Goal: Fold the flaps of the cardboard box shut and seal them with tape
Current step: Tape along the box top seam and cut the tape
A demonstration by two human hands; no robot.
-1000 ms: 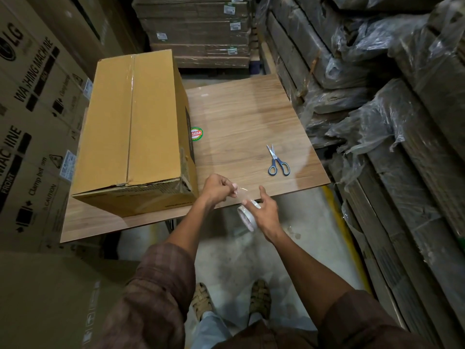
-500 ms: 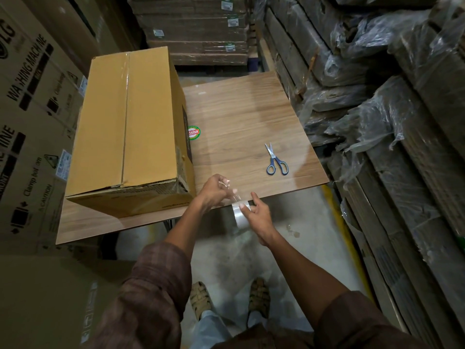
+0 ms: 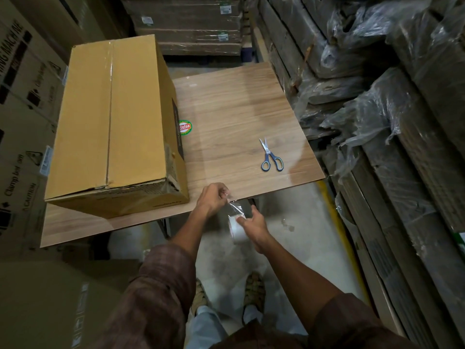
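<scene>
nearest, two sandalled feet (image 3: 254, 289) are seen on the pale floor, with plaid sleeves (image 3: 161, 285) at the lower edge.

just off the near edge of the table, a tape roll (image 3: 237, 229) is held in the right hand (image 3: 253, 226), fingers curled round it. a short clear strip (image 3: 235, 206) is drawn from the roll up and left to the left hand (image 3: 214, 199), where its free end is pinched between thumb and fingertips.

the wooden table (image 3: 239, 117) carries the cardboard box (image 3: 113, 122) on its left part, near the left hand but not touched. the box's long axis is run near to far, one short end faced toward the person. its top flaps are lain shut, the seam along the long axis with glossy tape seen over it; the near corner is torn.

blue-handled scissors (image 3: 270, 156) are lain right of the box, blades pointed far. a round sticker (image 3: 185, 127) is seen beside the box's right wall.

farther, stacked cartons (image 3: 191, 23) and plastic-wrapped bundles (image 3: 377, 96) are seen.
</scene>
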